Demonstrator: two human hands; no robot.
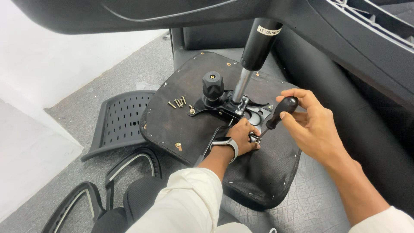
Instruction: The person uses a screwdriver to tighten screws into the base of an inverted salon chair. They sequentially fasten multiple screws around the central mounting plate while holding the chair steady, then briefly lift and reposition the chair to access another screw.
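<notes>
Right hand (312, 125) closed around the black handle of a screwdriver (276, 118), shaft angled down and toward the left hand, tip meeting a screw at the metal plate. Left hand (242, 138) curled, fingers pinched at the screwdriver tip where it meets the plate; whether it grips the screw itself or only steadies the tip, cannot tell. A watch (226, 143) with a pale strap sits on the left wrist, white sleeve behind it. Both hands rest over an upturned chair seat (181, 125), dark underside facing up, lying on a black padded surface (315, 198). Just beyond the left hand, a black metal mounting plate (224, 108) lies on the seat underside. From the plate a gas lift column (254, 56) rises, chrome at the bottom, black cylinder above, tilted away from the hands. Beside the column, farther from the right hand, stands a black ribbed knob (212, 85). Well beyond the left hand, a small cluster of loose brass-coloured screws (177, 102) lies on the seat underside. One more brass fitting (178, 146) sits near the seat's edge, out to the left of the left wrist. Farther left, on grey floor, a perforated black plastic panel (120, 123) and curved armrests (125, 168).
</notes>
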